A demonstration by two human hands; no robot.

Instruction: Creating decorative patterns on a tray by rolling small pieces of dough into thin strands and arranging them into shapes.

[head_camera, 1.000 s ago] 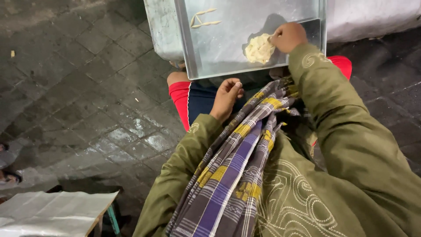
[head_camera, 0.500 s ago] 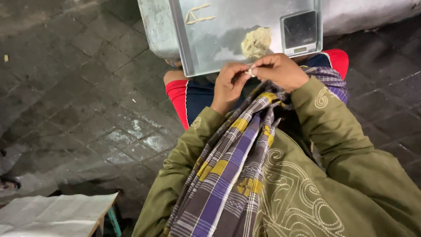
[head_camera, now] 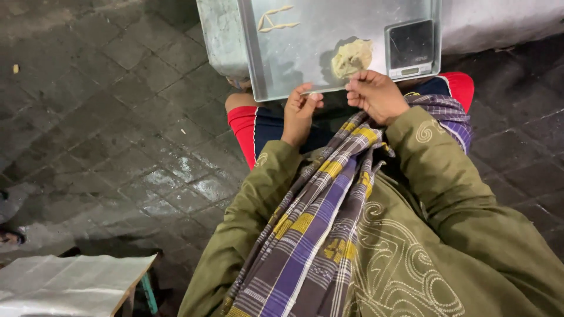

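Note:
A metal tray (head_camera: 305, 53) rests in front of my knees. On it lie a pale lump of dough (head_camera: 351, 57), a small digital scale (head_camera: 411, 48) at its right end, and thin shaped dough strips (head_camera: 275, 19) at its far left. My left hand (head_camera: 301, 111) is at the tray's near edge, fingers curled with a small pale bit at the fingertips. My right hand (head_camera: 376, 94) hovers just below the dough lump, fingers bunched; whether it holds a piece is hidden.
Wet dark paving stones (head_camera: 117, 117) cover the ground on the left. A low stool topped with newspaper (head_camera: 70, 285) stands at the bottom left. A checked cloth (head_camera: 317, 223) hangs over my green jacket. A pale block (head_camera: 220, 35) sits behind the tray.
My right hand left the dough lump and met the left hand near the tray's edge; the two hands have now parted slightly. The view shifted, showing the scale.

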